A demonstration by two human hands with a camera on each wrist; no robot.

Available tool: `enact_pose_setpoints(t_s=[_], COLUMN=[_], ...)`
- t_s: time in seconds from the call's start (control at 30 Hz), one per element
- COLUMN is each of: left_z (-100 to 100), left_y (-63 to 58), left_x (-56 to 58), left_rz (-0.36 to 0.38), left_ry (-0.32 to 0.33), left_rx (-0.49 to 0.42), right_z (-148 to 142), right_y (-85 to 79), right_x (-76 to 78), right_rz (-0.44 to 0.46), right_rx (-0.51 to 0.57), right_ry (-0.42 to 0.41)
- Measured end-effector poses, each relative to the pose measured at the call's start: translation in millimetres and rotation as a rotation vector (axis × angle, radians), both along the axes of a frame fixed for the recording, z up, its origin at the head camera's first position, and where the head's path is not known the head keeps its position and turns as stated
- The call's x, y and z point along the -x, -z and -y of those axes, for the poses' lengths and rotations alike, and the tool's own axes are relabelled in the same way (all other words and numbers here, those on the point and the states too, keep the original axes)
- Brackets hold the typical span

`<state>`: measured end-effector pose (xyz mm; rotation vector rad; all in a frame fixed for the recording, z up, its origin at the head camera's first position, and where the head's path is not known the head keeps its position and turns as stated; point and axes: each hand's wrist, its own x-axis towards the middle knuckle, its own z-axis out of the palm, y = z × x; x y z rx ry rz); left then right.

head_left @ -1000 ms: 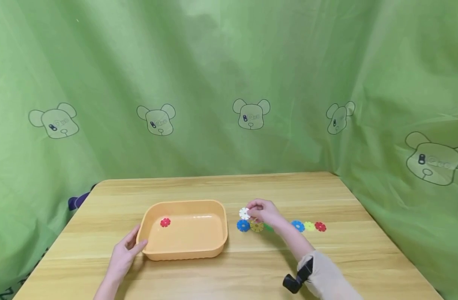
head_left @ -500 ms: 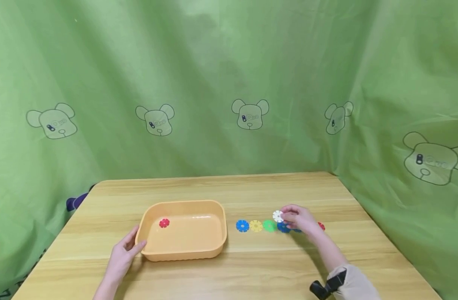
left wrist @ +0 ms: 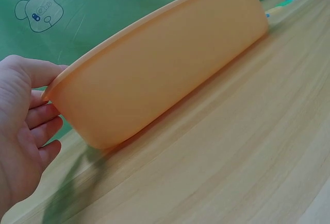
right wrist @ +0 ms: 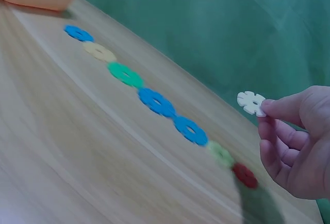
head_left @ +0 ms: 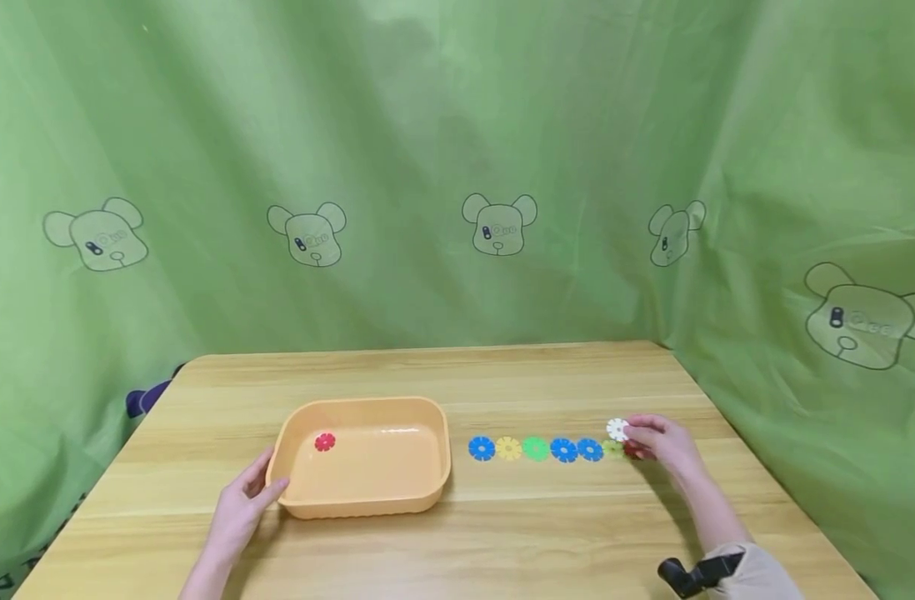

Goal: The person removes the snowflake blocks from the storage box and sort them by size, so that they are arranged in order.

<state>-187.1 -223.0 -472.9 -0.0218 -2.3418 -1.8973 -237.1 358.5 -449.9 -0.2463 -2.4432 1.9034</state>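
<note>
My right hand [head_left: 667, 446] pinches a white snowflake disc [right wrist: 251, 103] between thumb and fingers, held above the right end of a row of discs. From left to right on the table run a blue disc [head_left: 482, 448], a yellow one [head_left: 508, 448], a green one [head_left: 536, 448], two blue ones [head_left: 564, 450], a yellow-green one [right wrist: 221, 154] and a red one [right wrist: 245, 175]. In the head view the red disc is partly hidden by the hand. My left hand [head_left: 236, 508] grips the left rim of an orange plastic basin [left wrist: 154, 69], thumb over the edge and fingers outside.
Inside the basin lies one red disc [head_left: 325, 442], near its left side. The wooden table [head_left: 547, 542] ends at a green curtain [head_left: 397, 167] behind and to the right. A black strap with a camera [head_left: 697, 575] sits on the right wrist.
My right hand has carried the white disc rightward along the row, from above the leftmost blue disc to near the red one. The left hand keeps its hold on the basin.
</note>
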Motion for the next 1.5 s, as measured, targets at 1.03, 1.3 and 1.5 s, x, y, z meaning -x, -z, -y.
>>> enact_pose_setpoints(t_s=[1.03,1.3,1.5], left_z=[0.0,0.7,1.0], left_y=[0.2,1.7,2.5], left_x=[1.1,0.9,0.5], left_rz=[-0.027,-0.008,-0.011], left_ry=[-0.002,0.004,-0.002], left_rx=[-0.016,-0.013,-0.003], right_z=[-52.2,-50.9,-53.4], right_y=[25.4,27.8,30.9], right_x=[-1.8,-0.5,-0.3], right_rz=[0.085,0.073,0.075], right_rx=[-0.384,-0.517,-0.489], right_ry=[0.188,0.204,0.213])
